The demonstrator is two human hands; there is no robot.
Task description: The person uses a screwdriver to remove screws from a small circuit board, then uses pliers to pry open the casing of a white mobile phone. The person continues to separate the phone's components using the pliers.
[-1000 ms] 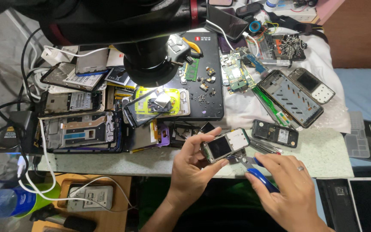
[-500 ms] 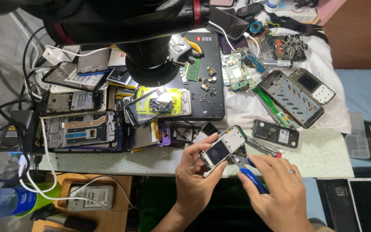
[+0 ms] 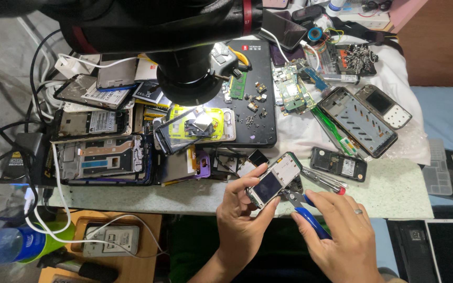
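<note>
**Pliers on the little phone, grip notes**

Since the earlier frame, both hands have drifted a bit right and up toward the desk edge, and the small silver candybar phone with the dark screen (image 3: 273, 182) is now tilted steeper, its top end pointing up-right. It sits over the front edge of the speckled pale-green worktop (image 3: 394, 194), just in front of the pile of opened phones.

My left hand (image 3: 245, 220) has its fingers curled round the phone: thumb along the near long side, fingertips on the far side and upper corner. Closed on it, but it doesn't look like a hard squeeze. My right hand (image 3: 344, 236) is wrapped shut around the blue-handled pliers (image 3: 305, 209), with the metal tips right at the phone's lower right edge. I can't tell whether the tips are actually biting anything, since the phone body hides that spot.

How I'd judge doing this well:
- Keep the left thumb clear of the screen so pressure goes into the frame.
- Brace the right wrist on the worktop edge so the tips don't skate.
- Small twists, not a yank.

A red-handled screwdriver (image 3: 323, 182) lies just beside the phone's right side, and a black phone back shell (image 3: 338, 163) sits a little past it. I'd watch my elbow there, because loose bits roll easily.
</note>
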